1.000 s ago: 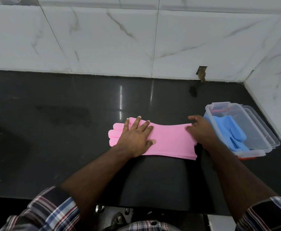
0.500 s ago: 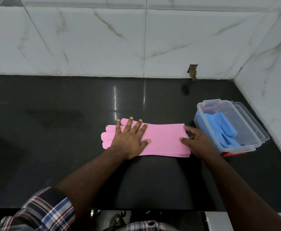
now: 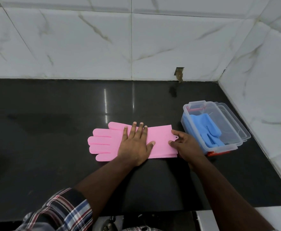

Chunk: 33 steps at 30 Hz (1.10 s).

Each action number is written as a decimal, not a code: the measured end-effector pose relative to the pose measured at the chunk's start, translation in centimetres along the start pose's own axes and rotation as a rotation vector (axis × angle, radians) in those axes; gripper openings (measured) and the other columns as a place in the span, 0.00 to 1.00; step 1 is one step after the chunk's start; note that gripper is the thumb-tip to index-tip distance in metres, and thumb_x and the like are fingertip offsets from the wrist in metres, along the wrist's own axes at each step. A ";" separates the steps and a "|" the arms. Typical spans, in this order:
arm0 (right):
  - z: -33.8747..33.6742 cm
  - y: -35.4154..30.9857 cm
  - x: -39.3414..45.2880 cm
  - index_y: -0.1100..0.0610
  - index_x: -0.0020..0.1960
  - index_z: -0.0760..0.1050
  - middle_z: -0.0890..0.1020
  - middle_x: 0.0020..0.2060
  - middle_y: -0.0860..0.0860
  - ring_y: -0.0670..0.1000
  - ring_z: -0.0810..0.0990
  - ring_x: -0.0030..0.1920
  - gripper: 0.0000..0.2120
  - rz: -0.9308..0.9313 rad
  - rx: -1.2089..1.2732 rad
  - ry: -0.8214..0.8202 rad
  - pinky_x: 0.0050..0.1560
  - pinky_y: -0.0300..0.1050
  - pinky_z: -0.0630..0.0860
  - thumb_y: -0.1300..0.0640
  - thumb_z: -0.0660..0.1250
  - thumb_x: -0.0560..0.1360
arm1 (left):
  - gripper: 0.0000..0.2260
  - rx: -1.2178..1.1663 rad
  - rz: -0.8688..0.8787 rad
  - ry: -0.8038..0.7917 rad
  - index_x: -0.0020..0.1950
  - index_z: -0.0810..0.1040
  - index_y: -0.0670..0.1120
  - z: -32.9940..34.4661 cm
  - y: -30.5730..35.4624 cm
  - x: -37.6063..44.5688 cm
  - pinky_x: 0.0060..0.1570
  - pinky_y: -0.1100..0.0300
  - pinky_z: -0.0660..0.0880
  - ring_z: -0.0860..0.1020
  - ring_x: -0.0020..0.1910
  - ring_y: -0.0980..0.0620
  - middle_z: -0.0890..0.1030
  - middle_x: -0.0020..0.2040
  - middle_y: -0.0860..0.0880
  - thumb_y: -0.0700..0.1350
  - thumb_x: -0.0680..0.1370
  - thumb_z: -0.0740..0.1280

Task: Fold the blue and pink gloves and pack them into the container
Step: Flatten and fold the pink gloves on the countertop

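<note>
Two hands engage the pink gloves (image 3: 159, 140) mid-surface, long axis left-right: I see left hand (image 3: 135, 144) flat on the palm section, right hand (image 3: 186, 145) pinching the cuff, nearest the container (image 3: 233, 144).

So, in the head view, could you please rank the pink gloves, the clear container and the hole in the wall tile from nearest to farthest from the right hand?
1. pink gloves: touched by the right hand, at the cuff.
2. container: just right of it.
3. hole in the wall tile: far behind, at the counter's back.

Left grip (image 3: 134, 144) lies flat, fingers straight; right grip (image 3: 185, 144) has fingers curled.
</note>
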State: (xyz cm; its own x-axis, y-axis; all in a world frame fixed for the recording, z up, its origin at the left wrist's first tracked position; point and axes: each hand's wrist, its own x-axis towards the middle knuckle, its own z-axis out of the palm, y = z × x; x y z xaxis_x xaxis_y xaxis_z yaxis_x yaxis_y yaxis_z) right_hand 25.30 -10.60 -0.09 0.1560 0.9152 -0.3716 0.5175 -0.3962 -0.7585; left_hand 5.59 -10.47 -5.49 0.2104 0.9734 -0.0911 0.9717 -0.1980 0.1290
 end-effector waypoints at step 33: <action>-0.3 -5.0 -2.8 0.52 0.59 0.81 0.81 0.49 0.57 0.55 0.79 0.41 0.22 -0.051 0.693 -0.337 0.33 0.42 0.77 0.73 0.70 0.72 | 0.14 -1.272 -0.257 0.276 0.69 0.74 0.49 -4.5 -0.7 0.8 0.66 0.62 0.68 0.74 0.66 0.57 0.78 0.65 0.55 0.43 0.83 0.61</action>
State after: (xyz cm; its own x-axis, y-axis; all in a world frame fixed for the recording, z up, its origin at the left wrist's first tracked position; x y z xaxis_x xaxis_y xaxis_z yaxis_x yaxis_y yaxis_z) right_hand 22.52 -11.18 4.87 -0.1759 0.9057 -0.3858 -0.1454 -0.4115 -0.8998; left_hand 4.56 -9.04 -1.18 -0.1386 0.9879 -0.0690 0.1708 0.0925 0.9810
